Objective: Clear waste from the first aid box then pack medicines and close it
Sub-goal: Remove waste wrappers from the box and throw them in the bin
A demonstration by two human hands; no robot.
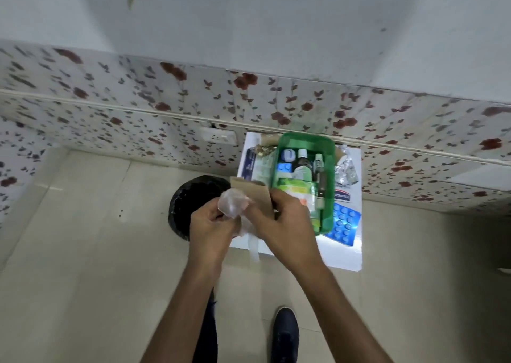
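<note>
A: Two hands meet low in the middle of the view. The left hand is pinched shut on a crumpled wad of clear plastic wrap; the right hand is clamped on a flat brown paper packet and touches the same wrap, a loose strip of it hanging below.

B: And under them?

A: A round bin lined with a black bag on the floor, directly beneath the left hand and tight against the left edge of a small white table.

B: Where is the first aid box?

A: On that table, just beyond the right hand. The first aid box is green translucent plastic, rectangular with rounded corners, open on top. Its long axis runs from the person toward the wall. Bottles and packets lie inside, mostly lengthwise.

B: Anything around it?

A: A blue blister strip with round tablets at its near right corner, crinkled silver foil on its right, printed leaflets on its left.

B: The room?

A: Pale glossy floor tiles, wall tiles printed with red flowers and leaves, plain pale wall above, a white socket.
</note>
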